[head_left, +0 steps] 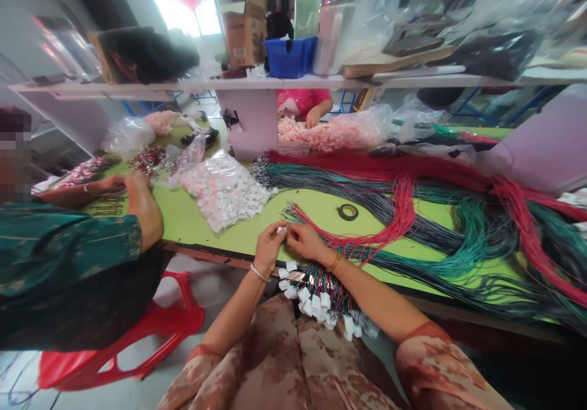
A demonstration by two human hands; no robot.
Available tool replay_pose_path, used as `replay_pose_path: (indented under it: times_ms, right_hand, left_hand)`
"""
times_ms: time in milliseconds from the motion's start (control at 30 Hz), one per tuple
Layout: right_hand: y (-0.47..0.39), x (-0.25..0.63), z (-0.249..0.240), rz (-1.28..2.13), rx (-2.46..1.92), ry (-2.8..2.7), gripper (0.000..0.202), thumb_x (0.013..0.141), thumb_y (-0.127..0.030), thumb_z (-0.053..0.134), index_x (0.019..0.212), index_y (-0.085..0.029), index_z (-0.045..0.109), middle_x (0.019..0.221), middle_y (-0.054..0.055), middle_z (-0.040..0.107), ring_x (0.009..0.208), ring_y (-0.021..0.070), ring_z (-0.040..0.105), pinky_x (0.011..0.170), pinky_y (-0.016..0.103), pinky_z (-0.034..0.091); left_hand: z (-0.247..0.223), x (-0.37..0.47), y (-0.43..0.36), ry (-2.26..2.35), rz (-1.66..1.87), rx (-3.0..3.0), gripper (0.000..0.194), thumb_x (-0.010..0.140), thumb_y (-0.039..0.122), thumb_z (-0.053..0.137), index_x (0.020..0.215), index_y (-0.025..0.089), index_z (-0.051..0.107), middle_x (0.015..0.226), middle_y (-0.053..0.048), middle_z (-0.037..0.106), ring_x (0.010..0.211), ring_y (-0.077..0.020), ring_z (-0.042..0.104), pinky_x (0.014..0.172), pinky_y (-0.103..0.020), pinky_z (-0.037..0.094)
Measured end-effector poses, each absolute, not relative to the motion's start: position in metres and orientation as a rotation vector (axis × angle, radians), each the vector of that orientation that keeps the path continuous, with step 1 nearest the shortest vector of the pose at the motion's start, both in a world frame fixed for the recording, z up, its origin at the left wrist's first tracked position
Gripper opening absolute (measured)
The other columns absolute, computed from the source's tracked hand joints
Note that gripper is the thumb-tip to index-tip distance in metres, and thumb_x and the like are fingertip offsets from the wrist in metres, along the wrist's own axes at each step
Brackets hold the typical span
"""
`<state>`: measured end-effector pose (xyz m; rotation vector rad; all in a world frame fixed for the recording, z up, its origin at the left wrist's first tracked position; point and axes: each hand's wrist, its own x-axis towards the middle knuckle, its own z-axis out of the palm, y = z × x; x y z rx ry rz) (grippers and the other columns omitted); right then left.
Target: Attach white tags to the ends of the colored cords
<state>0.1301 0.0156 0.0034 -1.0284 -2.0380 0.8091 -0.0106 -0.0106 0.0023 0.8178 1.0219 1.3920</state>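
Note:
My left hand (269, 246) is closed in a pinch on a small white connector (281, 230) above the front edge of the green table (238, 238). Right beside it, my right hand (305, 240) has its fingers pressed together near the connector; what they hold is too small to make out. Wires with white connectors (315, 305) hang below my hands in front of the table edge. Just beyond my hands lie the tips of a bundle of red and green wires (330, 237). Behind and to the left rests a plastic bag of white connectors (224, 193).
A roll of black tape (347, 212) lies beyond my right hand. Long red wires (403, 168) and dark wires cover the right side. A person in green (68, 257) works at the left by a red stool (183, 312). Another person sits behind the shelf (192, 85).

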Motion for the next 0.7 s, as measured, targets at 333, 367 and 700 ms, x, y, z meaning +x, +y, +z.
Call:
replay_pose_path:
  times_ms: [333,367,700]
  right_hand:
    - [0.024,0.128,-0.004,1.230,-0.974,-1.807,0.024,0.077,-0.038,0.053,0.066,-0.017,0.051,0.061,-0.003,0.047,0.056,0.0094,0.039,0.054,0.022,0.032]
    - [0.023,0.127,-0.006,1.218,-0.982,-1.816,0.025,0.077,-0.038,0.053,0.066,-0.017,0.051,0.061,-0.003,0.048,0.056,0.0095,0.039,0.055,0.023,0.032]
    - [0.042,0.157,0.007,0.730,-1.295,-2.103,0.018,0.084,-0.030,0.051,0.085,-0.016,0.063,0.073,0.003,0.062,0.063,0.0137,0.051,0.061,0.024,0.037]
  left_hand:
    - [0.002,-0.016,-0.009,1.008,1.349,0.733,0.029,0.059,0.025,0.078,0.086,0.013,0.073,0.077,-0.004,0.070,0.065,-0.0099,0.057,0.066,-0.024,0.044]
    - [0.000,-0.014,-0.010,1.010,1.360,0.721,0.029,0.059,0.024,0.078,0.086,0.013,0.073,0.076,-0.004,0.070,0.064,-0.0094,0.057,0.066,-0.023,0.044]
    - [0.003,-0.025,-0.016,1.015,1.347,0.646,0.025,0.060,0.019,0.075,0.084,0.012,0.072,0.086,-0.007,0.070,0.073,-0.0104,0.060,0.069,-0.023,0.046]
